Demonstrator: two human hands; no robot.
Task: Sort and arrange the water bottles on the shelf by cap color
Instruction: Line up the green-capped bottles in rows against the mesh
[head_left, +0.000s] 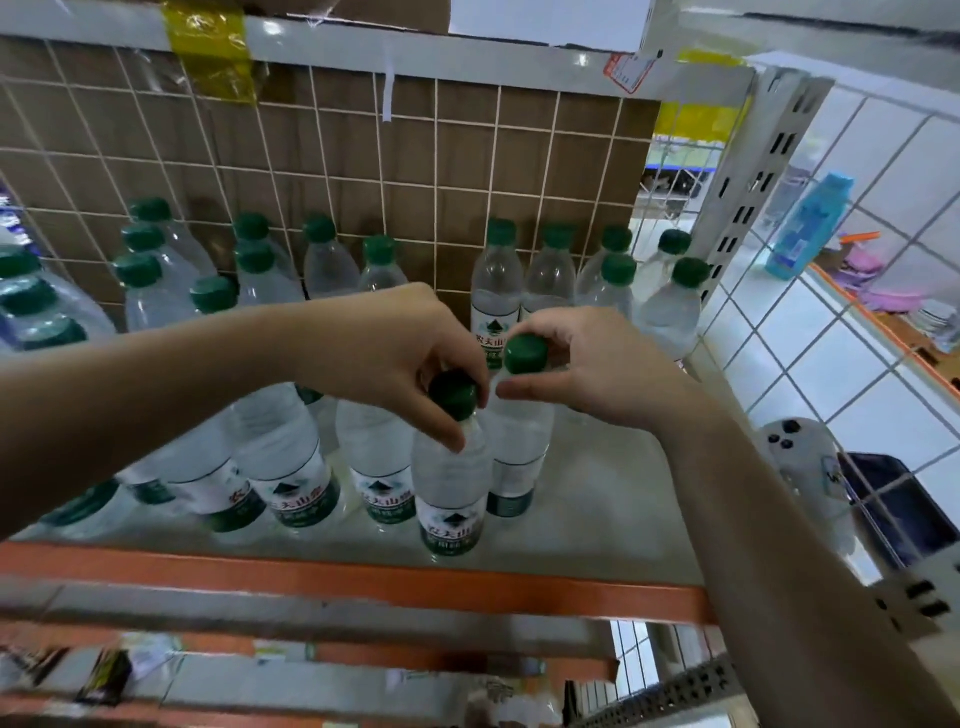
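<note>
Orange-edged grey shelf (613, 493), green-capped water bottles (379, 457) upright on it.

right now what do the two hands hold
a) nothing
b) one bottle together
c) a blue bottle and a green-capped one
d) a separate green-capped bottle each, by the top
d: the left hand pinches the top of the front bottle, the right hand grips the top of the bottle behind it; both caps are green.

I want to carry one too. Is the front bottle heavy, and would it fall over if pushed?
Probably heavy for its size: the front bottle looks full of water. It is tall and narrow, so a push near the green cap could tip it. Its clear plastic is smooth, maybe slippery.
</note>
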